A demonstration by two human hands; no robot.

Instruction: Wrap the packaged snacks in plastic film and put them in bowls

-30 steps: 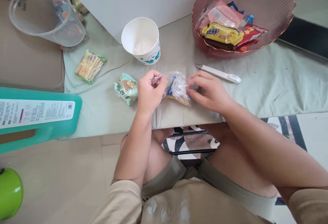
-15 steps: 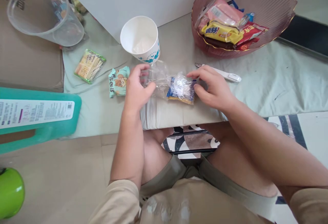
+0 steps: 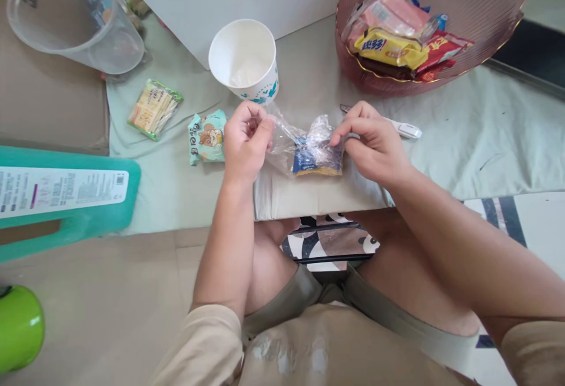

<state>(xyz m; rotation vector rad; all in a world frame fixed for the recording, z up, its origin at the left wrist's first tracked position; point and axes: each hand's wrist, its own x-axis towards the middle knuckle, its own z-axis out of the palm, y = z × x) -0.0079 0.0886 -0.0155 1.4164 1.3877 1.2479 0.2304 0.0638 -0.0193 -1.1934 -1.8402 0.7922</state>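
A beige short-sleeved shirt (image 3: 371, 353) is worn with olive-grey shorts (image 3: 282, 299).

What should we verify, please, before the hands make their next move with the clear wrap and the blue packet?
1. Left hand has hold of the clear wrap: ok, it pinches the wrap's left end.
2. Right hand has a firm grip: cannot tell; it is at the right side of the bundle, but its hold is unclear.
3. Blue packet uncovered: not ok, wrap lies over part of it.
4. Paper cup upright: ok, it stands beyond the left hand.
5. White cutter knife well away from the right hand: not ok, the hand hides its middle.
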